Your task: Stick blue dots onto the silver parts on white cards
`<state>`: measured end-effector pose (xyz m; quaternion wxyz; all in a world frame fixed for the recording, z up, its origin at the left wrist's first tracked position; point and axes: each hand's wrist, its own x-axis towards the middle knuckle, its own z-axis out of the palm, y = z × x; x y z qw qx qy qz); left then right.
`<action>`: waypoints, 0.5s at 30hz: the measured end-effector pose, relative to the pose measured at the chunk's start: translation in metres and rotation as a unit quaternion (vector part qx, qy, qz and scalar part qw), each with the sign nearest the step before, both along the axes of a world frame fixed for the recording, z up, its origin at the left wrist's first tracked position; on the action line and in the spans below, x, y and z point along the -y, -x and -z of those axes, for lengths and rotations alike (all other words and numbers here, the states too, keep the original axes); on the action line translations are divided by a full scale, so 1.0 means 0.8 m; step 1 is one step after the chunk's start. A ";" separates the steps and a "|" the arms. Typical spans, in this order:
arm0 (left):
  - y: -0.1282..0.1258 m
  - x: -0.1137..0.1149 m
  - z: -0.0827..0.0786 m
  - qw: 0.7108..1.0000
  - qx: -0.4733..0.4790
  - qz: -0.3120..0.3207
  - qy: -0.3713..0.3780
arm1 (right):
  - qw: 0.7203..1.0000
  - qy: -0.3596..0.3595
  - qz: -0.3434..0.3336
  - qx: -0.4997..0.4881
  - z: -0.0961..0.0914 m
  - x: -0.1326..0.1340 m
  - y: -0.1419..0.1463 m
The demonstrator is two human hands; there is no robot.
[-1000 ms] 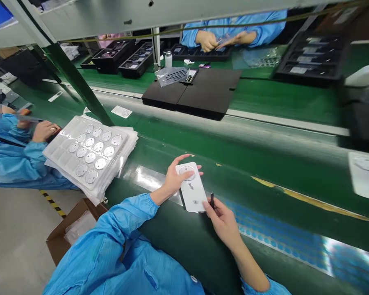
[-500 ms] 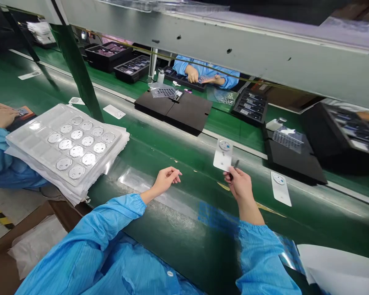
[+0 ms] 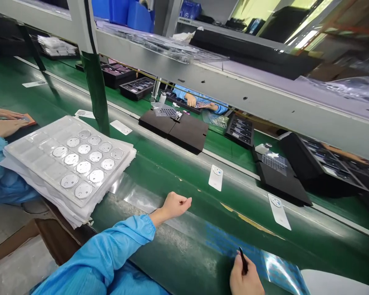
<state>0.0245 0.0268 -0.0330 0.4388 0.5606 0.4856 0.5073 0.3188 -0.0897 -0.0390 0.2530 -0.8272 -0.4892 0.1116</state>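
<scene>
My left hand [image 3: 176,205] hovers over the green work surface near its front, fingers curled in and thumb laid against them, with nothing visible in it. Low in the picture, my right hand [image 3: 246,275] is closed round a slim black tool [image 3: 243,260] that points up; its exact kind does not show. Beyond my hands, a white card [image 3: 215,178] with a round disc lies flat on the green belt [image 3: 172,170]. Another such white card [image 3: 279,212] lies farther right. Stacked at my left is a clear plastic tray [image 3: 46,157] with several round silvery discs in its pockets.
A co-worker's hands [image 3: 6,121] are at the far left; another person's hands [image 3: 199,102] work across the line. Black boxes [image 3: 187,133] stand along the far side. A grey shelf beam [image 3: 227,92] and green-wrapped post [image 3: 95,94] cross the view.
My right hand has left the nearer white card, which now lies on the belt, and has drawn back down toward me with the black tool. The view has tilted upward.
</scene>
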 end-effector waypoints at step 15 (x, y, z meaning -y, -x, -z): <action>0.007 -0.018 0.024 0.997 -0.056 -0.012 -0.047 | 0.996 0.020 -0.028 0.088 0.028 -0.003 0.004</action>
